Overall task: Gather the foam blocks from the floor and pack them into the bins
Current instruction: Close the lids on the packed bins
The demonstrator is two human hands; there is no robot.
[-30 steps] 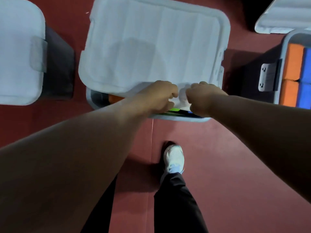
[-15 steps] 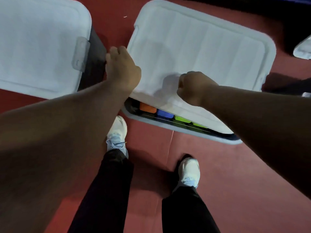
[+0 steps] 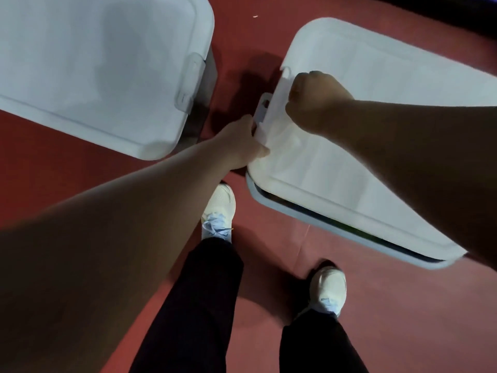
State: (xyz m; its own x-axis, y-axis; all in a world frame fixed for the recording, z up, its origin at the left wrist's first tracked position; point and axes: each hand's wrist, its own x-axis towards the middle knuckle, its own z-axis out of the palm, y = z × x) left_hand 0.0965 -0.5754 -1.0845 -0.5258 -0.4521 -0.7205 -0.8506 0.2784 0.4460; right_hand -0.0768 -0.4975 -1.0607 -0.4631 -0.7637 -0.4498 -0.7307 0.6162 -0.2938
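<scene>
The floor (image 3: 269,238) is a dark red, smooth surface with a thin seam running toward the near edge of the view. Two storage bins stand on it, well apart from each other. The left bin (image 3: 208,84) is covered by a white lid, the left lid (image 3: 94,63), seated flat, with a translucent latch (image 3: 189,82) at the middle of its right side. The right bin (image 3: 282,204) shows only its pale grey rim along the near side. The right lid (image 3: 376,117), also white, lies on it out of line, overhanging the rim and leaving a narrow dark gap along the near edge. A faint green streak, a foam block (image 3: 347,226), shows inside that gap, within the right bin; no more of the contents can be made out. A grey clasp (image 3: 262,107) projects from the bin just beside the lid's left edge. The left hand (image 3: 242,142) grips the lid's near left corner: the thumb lies on top and the fingers wrap the edge below the clasp. The right hand (image 3: 314,100) is curled into a fist set on the lid close to its left edge; whether its fingers clasp the lid cannot be told. Both forearms are bare. Below the hands, two white shoes (image 3: 218,208) and black trousers (image 3: 193,305) are in view, with the left shoe near the right bin's corner.
</scene>
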